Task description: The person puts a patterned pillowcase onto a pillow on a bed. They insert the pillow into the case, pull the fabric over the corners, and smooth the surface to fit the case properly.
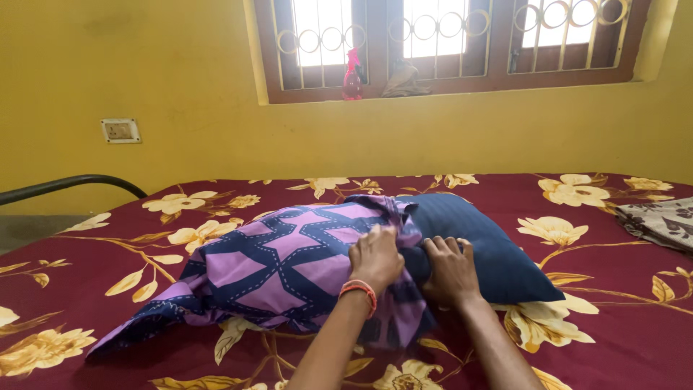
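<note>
A dark blue pillow [484,238] lies on the bed, its left part inside a purple and navy patterned pillowcase [281,263]. My left hand [375,256], with an orange band on the wrist, grips the bunched open edge of the pillowcase. Just to its right, my right hand [449,269] presses its fingers on the blue pillow where it meets the case. The empty end of the pillowcase trails flat toward the lower left.
The bed has a maroon sheet with cream flowers [592,318]. A brown patterned cloth [660,222] lies at the right edge. A black metal bed rail [72,184] curves at left. Yellow wall behind holds a switch plate [120,131]; a red spray bottle [353,76] stands on the windowsill.
</note>
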